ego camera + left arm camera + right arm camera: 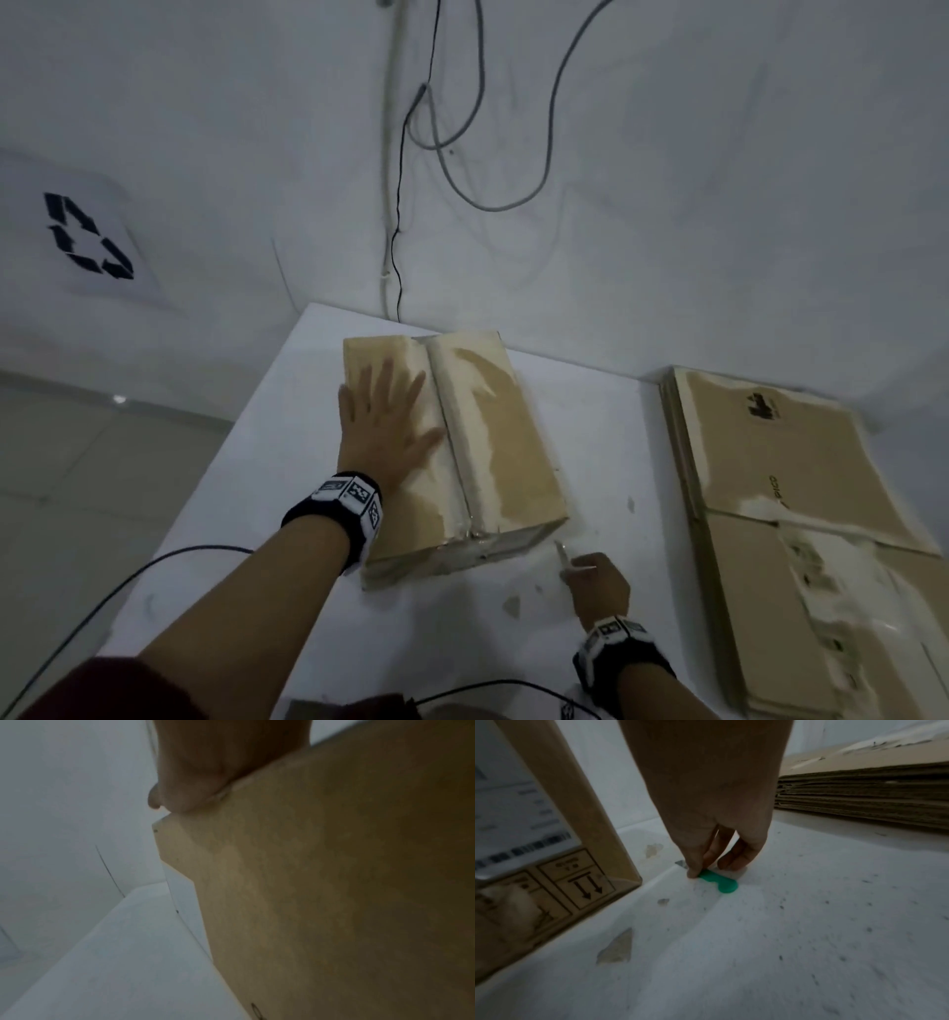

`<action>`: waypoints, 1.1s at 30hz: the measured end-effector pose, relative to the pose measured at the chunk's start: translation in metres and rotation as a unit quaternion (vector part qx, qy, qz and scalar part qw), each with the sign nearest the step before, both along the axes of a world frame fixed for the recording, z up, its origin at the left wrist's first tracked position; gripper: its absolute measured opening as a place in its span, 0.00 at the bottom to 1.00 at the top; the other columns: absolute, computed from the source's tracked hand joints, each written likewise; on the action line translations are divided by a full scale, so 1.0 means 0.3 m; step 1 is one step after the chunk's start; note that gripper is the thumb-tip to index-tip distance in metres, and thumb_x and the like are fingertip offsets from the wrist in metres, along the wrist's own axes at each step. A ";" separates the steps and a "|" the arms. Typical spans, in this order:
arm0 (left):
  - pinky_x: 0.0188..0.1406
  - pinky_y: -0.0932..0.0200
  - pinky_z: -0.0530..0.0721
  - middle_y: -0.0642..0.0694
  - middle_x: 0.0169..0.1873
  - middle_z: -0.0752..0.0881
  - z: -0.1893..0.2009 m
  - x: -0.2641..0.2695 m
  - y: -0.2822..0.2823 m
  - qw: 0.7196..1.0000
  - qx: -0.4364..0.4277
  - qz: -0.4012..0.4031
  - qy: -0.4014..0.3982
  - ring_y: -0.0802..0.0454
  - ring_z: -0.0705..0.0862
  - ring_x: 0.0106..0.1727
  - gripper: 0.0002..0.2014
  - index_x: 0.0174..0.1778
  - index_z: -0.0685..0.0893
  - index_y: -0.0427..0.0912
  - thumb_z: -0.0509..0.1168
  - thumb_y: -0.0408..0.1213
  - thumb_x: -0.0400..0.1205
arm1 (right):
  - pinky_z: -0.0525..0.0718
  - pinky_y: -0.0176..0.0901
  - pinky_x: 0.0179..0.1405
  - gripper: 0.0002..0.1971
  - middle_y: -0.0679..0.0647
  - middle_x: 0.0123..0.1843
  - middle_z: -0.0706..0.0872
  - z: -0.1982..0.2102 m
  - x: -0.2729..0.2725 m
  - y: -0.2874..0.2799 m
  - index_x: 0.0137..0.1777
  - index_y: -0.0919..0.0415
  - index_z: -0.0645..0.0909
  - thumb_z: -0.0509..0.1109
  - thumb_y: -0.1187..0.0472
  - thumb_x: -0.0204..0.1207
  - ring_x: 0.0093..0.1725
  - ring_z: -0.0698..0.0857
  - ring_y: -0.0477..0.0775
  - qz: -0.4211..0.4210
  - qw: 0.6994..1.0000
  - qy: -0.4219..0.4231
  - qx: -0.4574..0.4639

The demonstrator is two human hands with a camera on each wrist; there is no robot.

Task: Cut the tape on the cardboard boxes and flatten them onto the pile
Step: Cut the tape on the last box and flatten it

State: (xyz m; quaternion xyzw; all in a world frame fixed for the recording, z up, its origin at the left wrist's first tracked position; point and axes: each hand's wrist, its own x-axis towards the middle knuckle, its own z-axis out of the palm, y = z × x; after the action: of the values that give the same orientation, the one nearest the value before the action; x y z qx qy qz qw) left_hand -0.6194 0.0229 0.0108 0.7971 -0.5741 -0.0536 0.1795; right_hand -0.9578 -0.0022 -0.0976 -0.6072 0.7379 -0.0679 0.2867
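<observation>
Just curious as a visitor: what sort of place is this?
Probably a packing or recycling corner of a plain workroom: a pile of flattened cardboard on a white table, a taped cardboard box, and a recycling symbol on a white bin.

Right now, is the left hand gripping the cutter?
No, the left hand lies flat on the box; the right hand pinches the green cutter.

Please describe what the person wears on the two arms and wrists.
Both forearms are bare. Each wrist carries a black band with white blocks printed with black square code markers: left wrist band, right wrist band. A thin dark cable leads from each band. A dark red sleeve shows at the left upper arm.
</observation>
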 end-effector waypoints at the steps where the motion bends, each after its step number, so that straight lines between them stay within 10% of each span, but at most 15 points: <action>1: 0.79 0.36 0.36 0.48 0.84 0.40 0.007 -0.007 0.001 0.999 0.011 -0.029 -0.016 0.44 0.36 0.84 0.42 0.83 0.48 0.62 0.37 0.76 0.73 | 0.77 0.38 0.47 0.10 0.57 0.51 0.89 0.001 -0.008 -0.012 0.53 0.64 0.88 0.75 0.58 0.77 0.53 0.88 0.57 0.032 0.999 0.022 0.014; 8: 0.81 0.38 0.40 0.52 0.85 0.49 0.013 0.000 -0.016 0.992 0.087 -0.084 -0.023 0.49 0.45 0.85 0.43 0.83 0.53 0.62 0.32 0.75 0.72 | 0.77 0.35 0.32 0.15 0.63 0.54 0.89 0.043 -0.012 -0.090 0.57 0.68 0.87 0.77 0.60 0.74 0.44 0.84 0.54 -0.030 0.996 -0.056 0.063; 13: 0.75 0.42 0.54 0.52 0.79 0.68 0.044 0.008 -0.034 0.996 0.058 -0.066 -0.018 0.47 0.64 0.79 0.39 0.75 0.71 0.59 0.32 0.66 0.73 | 0.73 0.26 0.16 0.21 0.63 0.41 0.87 0.267 0.101 -0.254 0.49 0.73 0.81 0.65 0.51 0.84 0.39 0.90 0.60 -0.074 0.972 -0.198 -0.099; 17: 0.63 0.46 0.67 0.50 0.59 0.79 0.096 0.061 -0.115 0.996 0.052 -0.066 -0.038 0.45 0.75 0.61 0.34 0.64 0.79 0.54 0.37 0.63 0.75 | 0.78 0.37 0.24 0.16 0.57 0.43 0.88 0.495 0.300 -0.365 0.52 0.64 0.75 0.61 0.49 0.87 0.31 0.85 0.54 -0.010 0.952 -0.273 -0.141; 22: 0.76 0.43 0.55 0.46 0.76 0.66 0.087 0.148 -0.167 0.994 0.085 -0.068 -0.005 0.44 0.62 0.77 0.31 0.78 0.66 0.58 0.58 0.64 0.79 | 0.80 0.40 0.26 0.09 0.56 0.43 0.90 0.591 0.602 -0.381 0.54 0.57 0.82 0.63 0.54 0.85 0.29 0.82 0.50 0.103 0.956 -0.271 -0.046; 26: 0.78 0.40 0.48 0.43 0.81 0.60 0.044 0.161 -0.149 0.994 0.063 -0.083 -0.015 0.42 0.54 0.81 0.38 0.81 0.62 0.59 0.42 0.71 0.75 | 0.76 0.26 0.38 0.14 0.47 0.56 0.88 0.563 0.738 -0.370 0.64 0.54 0.86 0.62 0.59 0.84 0.48 0.82 0.44 0.202 0.954 -0.216 -0.047; 33: 0.78 0.42 0.51 0.43 0.76 0.69 0.000 0.193 -0.147 0.997 -0.011 -0.081 0.008 0.41 0.62 0.79 0.34 0.74 0.74 0.57 0.38 0.62 0.77 | 0.81 0.39 0.57 0.13 0.50 0.55 0.91 0.506 0.871 -0.333 0.56 0.53 0.89 0.66 0.63 0.78 0.54 0.86 0.51 0.143 0.957 -0.180 -0.175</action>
State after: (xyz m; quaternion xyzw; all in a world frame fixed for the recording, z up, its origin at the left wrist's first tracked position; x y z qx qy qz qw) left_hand -0.5615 -0.0213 0.0107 0.7458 -0.6354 -0.0681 0.1882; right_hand -0.6965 -0.1021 0.0544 -0.7245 0.5562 -0.2629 0.3108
